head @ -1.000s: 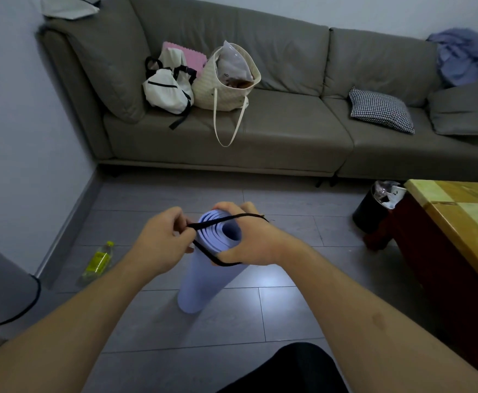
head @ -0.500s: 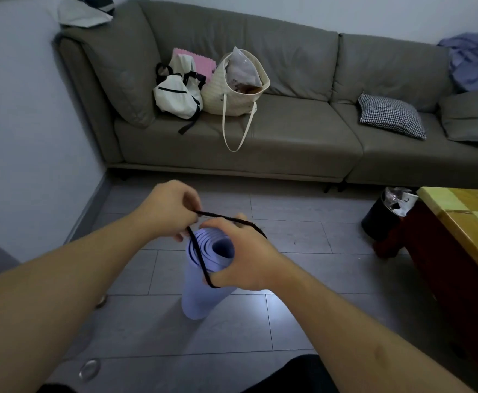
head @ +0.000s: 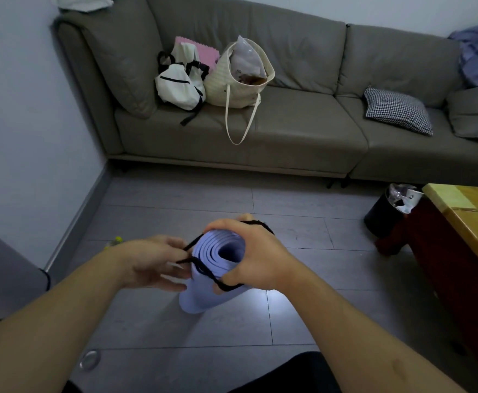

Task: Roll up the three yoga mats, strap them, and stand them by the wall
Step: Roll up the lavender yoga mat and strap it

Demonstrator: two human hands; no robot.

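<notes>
Head view, from the left: the wall (head: pixel 19 137) runs down to a grey tiled floor (head: pixel 232 327). The left hand (head: pixel 152 262) pinches a black strap (head: pixel 201 268) between its fingertips, just beside the top of the rolled lilac yoga mat (head: pixel 212 296), which stands upright on the floor in the middle of the room, well apart from the wall. The strap loops across the mat's open end. The right hand (head: pixel 255 256) curls round the mat's top rim, with the strap passing over its fingers and under its thumb. Behind, a grey sofa (head: pixel 303 137) carries a white backpack (head: pixel 179 86), a cream tote bag (head: pixel 232 86) and a checked cushion (head: pixel 396 109). Rightmost stand a black bin (head: pixel 382 217) and a wooden table (head: pixel 470 222).
</notes>
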